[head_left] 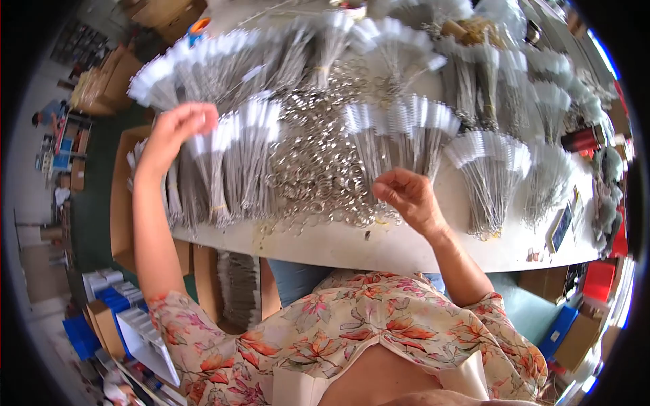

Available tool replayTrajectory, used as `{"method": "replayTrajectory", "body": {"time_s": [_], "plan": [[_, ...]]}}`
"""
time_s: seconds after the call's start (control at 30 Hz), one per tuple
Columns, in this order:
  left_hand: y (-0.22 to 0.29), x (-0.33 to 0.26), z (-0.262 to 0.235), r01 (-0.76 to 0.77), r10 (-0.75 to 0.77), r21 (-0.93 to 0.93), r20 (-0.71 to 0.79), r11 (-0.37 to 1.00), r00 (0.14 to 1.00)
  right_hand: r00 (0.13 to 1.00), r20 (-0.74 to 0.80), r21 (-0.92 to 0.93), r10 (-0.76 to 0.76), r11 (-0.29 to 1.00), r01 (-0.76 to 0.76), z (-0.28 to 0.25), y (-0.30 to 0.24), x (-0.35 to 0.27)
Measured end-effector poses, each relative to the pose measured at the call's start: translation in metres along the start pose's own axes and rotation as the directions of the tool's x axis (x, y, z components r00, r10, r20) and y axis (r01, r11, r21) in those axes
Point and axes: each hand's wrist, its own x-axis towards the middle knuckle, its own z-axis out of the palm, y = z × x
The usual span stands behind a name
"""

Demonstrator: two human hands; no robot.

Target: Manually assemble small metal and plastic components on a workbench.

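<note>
My left hand [181, 128] is raised over the left bundles of thin wire brushes [250, 128], which have white bristled heads and long metal stems. Its fingers are curled together and slightly blurred; whether anything is between them cannot be made out. My right hand [409, 197] hovers at the right edge of a heap of small shiny metal rings [318, 162], thumb and fingers pinched. What it pinches, if anything, is too small to name. Just beyond it stands another group of wire brushes [399, 125].
More brush bundles [487, 155] cover the right and back of the white table [325, 247]. A phone [561, 229] lies near its right edge. An orange tape roll [198, 28] sits at the back left. Cardboard boxes [125, 223] stand by the left edge.
</note>
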Motion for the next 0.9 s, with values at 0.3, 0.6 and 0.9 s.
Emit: {"method": "replayTrajectory", "body": {"time_s": [0.3, 0.6, 0.9], "plan": [[-0.1, 0.16, -0.033, 0.224, -0.242, 0.793, -0.1, 0.567, 0.965, 0.941, -0.204, -0.518, -0.27, 0.846, 0.131, -0.111, -0.046, 0.074], [-0.075, 0.133, -0.029, 0.193, -0.061, 0.776, -0.196, 0.6, 0.979, 0.91, -0.266, -0.842, -0.319, 0.537, -0.057, -0.142, -0.033, 0.269], [-0.058, 0.202, 0.008, 0.26, -0.131, 0.252, -0.434, 0.932, 0.891, 0.786, -0.464, -0.586, -0.41, 0.807, 0.075, -0.138, -0.072, 0.255]]}}
